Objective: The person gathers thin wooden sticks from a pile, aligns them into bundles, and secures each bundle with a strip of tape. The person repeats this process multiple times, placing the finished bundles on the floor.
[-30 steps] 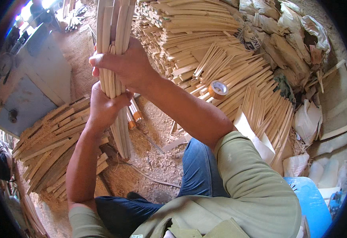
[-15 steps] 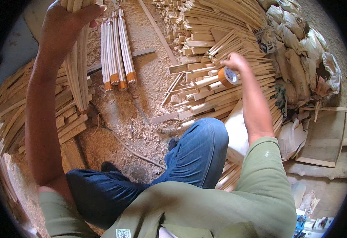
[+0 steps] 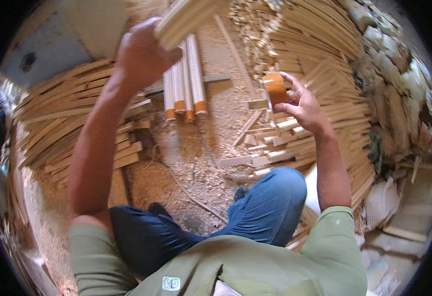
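At the top of the view, my left hand grips one end of a bundle of wooden sticks, which slants up to the right, blurred by motion. My right hand holds a roll of brown packing tape, thumb and fingers on its outside. The roll is apart from the bundle. Beyond and below my left hand, several bundled sticks lie on the floor. Brown tape wraps their near ends. My left forearm and the raised bundle partly hide them.
A large pile of pale sticks fills the right side, with stuffed sacks beyond it. Rough wooden slats are stacked at the left. Wood shavings and a cable lie on the floor before my bent legs.
My left hand has tipped the bundle from hanging down to slanting up rightward. My right hand has lifted and turned the tape roll, bringing it nearer the left hand. The whole view has shifted.
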Available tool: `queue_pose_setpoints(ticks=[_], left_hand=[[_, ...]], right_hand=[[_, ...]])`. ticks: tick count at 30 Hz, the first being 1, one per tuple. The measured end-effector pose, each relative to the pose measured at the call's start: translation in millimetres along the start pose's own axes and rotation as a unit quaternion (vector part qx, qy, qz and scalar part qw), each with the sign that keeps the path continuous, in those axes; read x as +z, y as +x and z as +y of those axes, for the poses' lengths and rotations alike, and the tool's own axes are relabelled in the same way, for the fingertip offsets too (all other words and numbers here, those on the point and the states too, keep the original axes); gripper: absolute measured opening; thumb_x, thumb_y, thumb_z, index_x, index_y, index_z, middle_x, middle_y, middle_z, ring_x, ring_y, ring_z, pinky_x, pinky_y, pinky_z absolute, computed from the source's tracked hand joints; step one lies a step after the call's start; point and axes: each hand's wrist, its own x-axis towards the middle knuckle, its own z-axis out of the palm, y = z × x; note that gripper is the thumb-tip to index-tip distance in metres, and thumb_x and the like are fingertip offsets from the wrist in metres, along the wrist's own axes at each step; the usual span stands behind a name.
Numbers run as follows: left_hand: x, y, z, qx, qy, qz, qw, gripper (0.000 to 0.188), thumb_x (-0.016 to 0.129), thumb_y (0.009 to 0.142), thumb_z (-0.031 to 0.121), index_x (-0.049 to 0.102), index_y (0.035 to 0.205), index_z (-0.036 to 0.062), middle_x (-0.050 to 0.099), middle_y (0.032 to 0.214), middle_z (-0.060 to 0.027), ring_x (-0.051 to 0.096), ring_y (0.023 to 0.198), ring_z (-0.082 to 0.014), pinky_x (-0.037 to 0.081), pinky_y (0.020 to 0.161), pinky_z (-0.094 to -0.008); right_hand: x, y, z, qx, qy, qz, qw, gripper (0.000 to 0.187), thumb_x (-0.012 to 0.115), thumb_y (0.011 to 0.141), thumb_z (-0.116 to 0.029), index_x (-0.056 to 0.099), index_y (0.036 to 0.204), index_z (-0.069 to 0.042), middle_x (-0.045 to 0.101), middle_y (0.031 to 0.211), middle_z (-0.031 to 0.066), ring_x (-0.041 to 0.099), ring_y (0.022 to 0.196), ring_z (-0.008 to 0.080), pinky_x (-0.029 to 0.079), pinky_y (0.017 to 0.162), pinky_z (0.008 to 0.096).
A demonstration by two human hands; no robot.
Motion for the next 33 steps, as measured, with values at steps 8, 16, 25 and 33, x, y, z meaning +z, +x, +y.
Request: queue_pose_setpoints(ticks=[8, 16, 25, 33], left_hand=[[-54.8, -54.3, -22.9, -0.137, 0.054, -0.127, 0.981, 0.04, 0.084, 0.078, 0.016, 0.073, 0.114, 0.0023, 0.077, 0.096, -0.0191, 0.077, 0.088, -0.0299, 0.062, 0.084, -0.0438], [-128.4, -127.2, -21.9, -0.185, 0.036, -0.25, 0.95, 0.047, 0.081, 0.072, 0.007, 0.073, 0.119, 0.0032, 0.077, 0.098, -0.0207, 0.075, 0.09, -0.032, 0.059, 0.085, -0.0444], [-128.9, -141.5, -26.0, -0.253, -0.029, -0.306, 0.917, 0.043, 0.084, 0.074, 0.01, 0.076, 0.116, 0.0043, 0.078, 0.104, -0.0231, 0.077, 0.095, -0.0361, 0.059, 0.085, -0.0459], [-140.9, -134.8, -14.9, -0.252, 0.073, -0.31, 0.914, 0.036, 0.083, 0.074, 0.016, 0.075, 0.107, 0.0046, 0.076, 0.098, -0.0235, 0.074, 0.097, -0.0446, 0.059, 0.085, -0.0491]], right_hand=[[199.1, -6.3, -135.0, -0.152, 0.118, -0.303, 0.933, 0.098, 0.08, 0.094, 0.001, 0.022, 0.172, -0.01, 0.066, 0.14, 0.0203, 0.073, 0.118, 0.0266, 0.06, 0.103, 0.0399], [325.3, -32.3, -143.8, -0.123, 0.356, -0.415, 0.828, 0.099, 0.078, 0.095, 0.005, 0.018, 0.172, -0.014, 0.054, 0.152, 0.0175, 0.065, 0.13, 0.0241, 0.055, 0.111, 0.0398], [325.5, -31.3, -164.2, -0.308, 0.057, -0.203, 0.928, 0.064, 0.092, 0.088, -0.018, 0.063, 0.144, -0.006, 0.071, 0.118, 0.0123, 0.072, 0.107, 0.0245, 0.062, 0.093, 0.039], [319.8, -36.9, -181.8, -0.456, 0.002, -0.074, 0.887, 0.025, 0.089, 0.087, -0.013, 0.076, 0.107, -0.005, 0.072, 0.104, 0.0142, 0.073, 0.096, 0.0336, 0.06, 0.083, 0.0439]])
